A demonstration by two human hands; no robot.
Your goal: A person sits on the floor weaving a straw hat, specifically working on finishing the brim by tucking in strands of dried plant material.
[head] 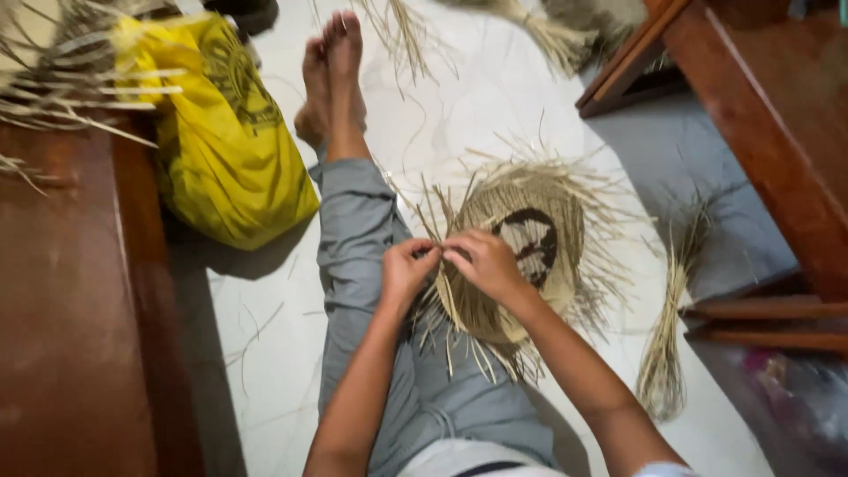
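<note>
Yellow bag (231, 146) cut off (top edge).

Your head camera gives a soft, slightly smeared picture with blocky compression, so fine strands lose detail. Light is even and moderate, brightest on the pale floor (495, 97) ahead of you. A soft shadow lies under the yellow bag (225, 141) and beside your leg. The wooden furniture (71, 309) at both sides looks dim, and the frame's edges bend outward and blur.
</note>
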